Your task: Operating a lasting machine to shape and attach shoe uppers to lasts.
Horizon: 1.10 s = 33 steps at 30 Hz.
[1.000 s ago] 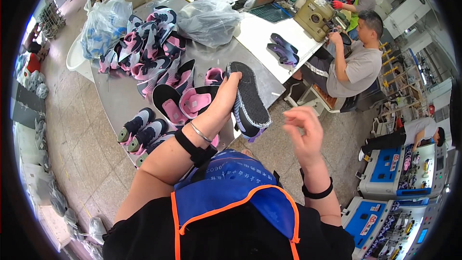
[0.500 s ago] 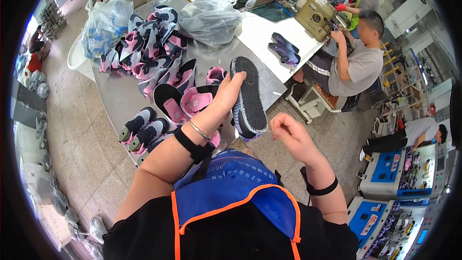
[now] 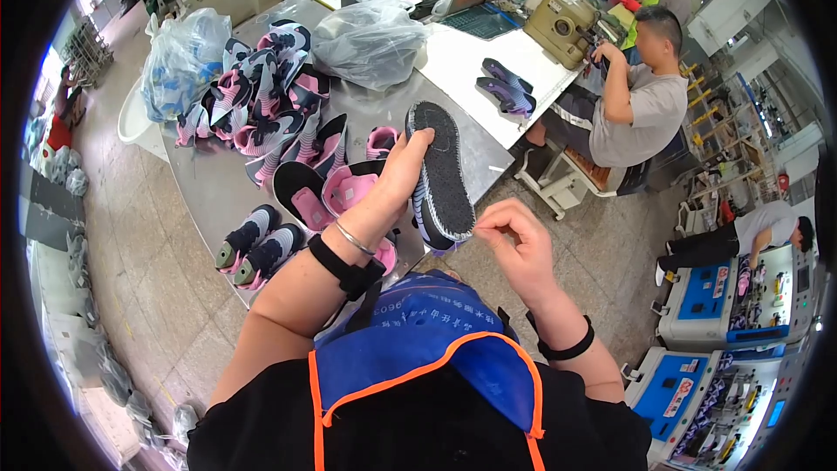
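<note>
Gripping the shoe (image 3: 445, 176) sole-up in the left hand (image 3: 406, 164), over the bench's (image 3: 486, 153) right edge; now pinching beside the shoe's lower end with the right hand (image 3: 520, 249), earlier looser, any hold too small to tell.

Shoe workshop: piled uppers (image 3: 263, 92), likely stitching machine (image 3: 558, 28)

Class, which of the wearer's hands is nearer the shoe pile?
Left hand, holding a shoe right of the pile; the right hand is farther right, by that shoe's lower end.
</note>
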Tool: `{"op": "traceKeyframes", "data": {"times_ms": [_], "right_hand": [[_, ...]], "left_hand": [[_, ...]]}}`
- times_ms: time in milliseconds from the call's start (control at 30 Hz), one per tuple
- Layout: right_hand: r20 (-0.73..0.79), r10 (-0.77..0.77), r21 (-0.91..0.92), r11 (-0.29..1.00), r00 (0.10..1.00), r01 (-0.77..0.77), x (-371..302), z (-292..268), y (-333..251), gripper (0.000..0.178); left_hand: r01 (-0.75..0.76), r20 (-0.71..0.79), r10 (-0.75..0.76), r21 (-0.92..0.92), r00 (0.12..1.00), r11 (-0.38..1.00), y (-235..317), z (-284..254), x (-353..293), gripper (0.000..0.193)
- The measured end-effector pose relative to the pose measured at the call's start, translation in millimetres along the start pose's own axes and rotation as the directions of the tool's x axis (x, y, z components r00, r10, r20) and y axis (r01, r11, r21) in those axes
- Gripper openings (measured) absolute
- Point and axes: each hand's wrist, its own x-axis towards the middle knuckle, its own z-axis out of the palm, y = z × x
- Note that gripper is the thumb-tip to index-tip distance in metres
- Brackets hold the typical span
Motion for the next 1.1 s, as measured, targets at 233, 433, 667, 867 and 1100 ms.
{"op": "traceKeyframes", "data": {"times_ms": [233,433,667,867,1100], "right_hand": [[-0.012,0.147,0.204,0.969,0.989,-0.141,2.4,10.2,-1.1,0.006],[0.118,0.391,0.432,0.808,0.913,-0.401,-0.1,12.2,10.7,0.007],[0.131,0.582,0.503,0.658,0.803,-0.56,-39.5,-28.5,57.8,0.01],[0.077,0.704,0.548,0.561,0.706,-0.62,-49.9,-34.3,91.9,0.011],[0.073,0.708,0.578,0.543,0.702,-0.608,-38.6,-16.5,105.2,0.01]], "left_hand": [[0.035,-0.011,-0.035,-0.003,0.999,0.999,-0.4,-1.1,4.8,0.035],[-0.121,-0.2,0.184,0.294,0.962,0.948,-13.5,-25.0,13.0,0.034],[0.104,-0.26,0.022,0.459,0.965,0.882,66.0,-109.4,-38.1,0.044],[0.511,-0.453,0.328,0.852,0.829,-0.116,120.3,-195.6,-100.5,0.069],[0.314,-0.309,0.131,0.673,0.942,-0.67,31.5,-260.5,-110.7,0.056]]}}
